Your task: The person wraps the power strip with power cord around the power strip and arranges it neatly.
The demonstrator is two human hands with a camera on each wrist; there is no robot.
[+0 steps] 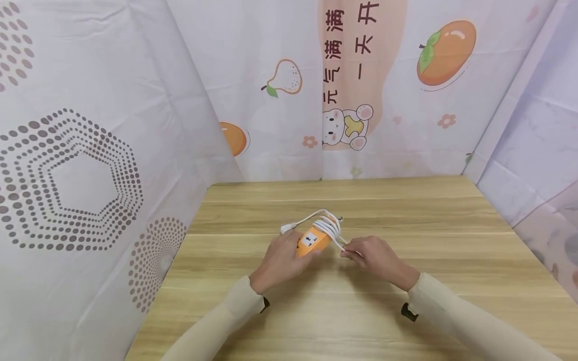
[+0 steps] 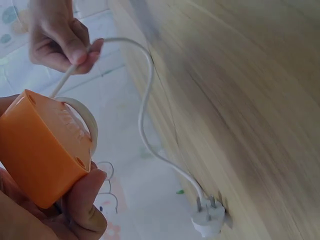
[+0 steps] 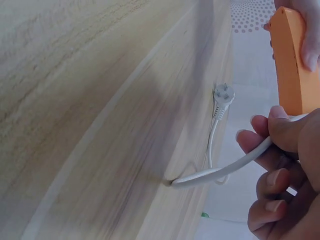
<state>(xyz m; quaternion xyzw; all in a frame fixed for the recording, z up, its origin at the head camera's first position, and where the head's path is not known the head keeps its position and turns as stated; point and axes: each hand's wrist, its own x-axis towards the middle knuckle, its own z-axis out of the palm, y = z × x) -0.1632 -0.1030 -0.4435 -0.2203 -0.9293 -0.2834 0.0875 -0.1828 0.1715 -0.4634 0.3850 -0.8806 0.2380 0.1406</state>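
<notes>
An orange power strip (image 1: 318, 241) with a white socket face is in my left hand (image 1: 279, 259), gripped near one end above the wooden table. White cord (image 1: 328, 226) wraps in several turns about its far part. My right hand (image 1: 377, 256) pinches a stretch of that cord just right of the strip; the right wrist view shows the cord (image 3: 242, 161) between thumb and fingers. At the cord's free end, the white plug (image 1: 287, 228) lies left of the strip in the head view. Its metal pins show on the plug (image 2: 207, 220) in the left wrist view.
The light wooden table (image 1: 451, 225) spreads under both hands. A printed curtain (image 1: 280, 125) with fruit and a cartoon animal hangs behind its back edge. Dotted cloth (image 1: 90, 180) hangs at the left, and pale cloth (image 1: 542, 150) at the right.
</notes>
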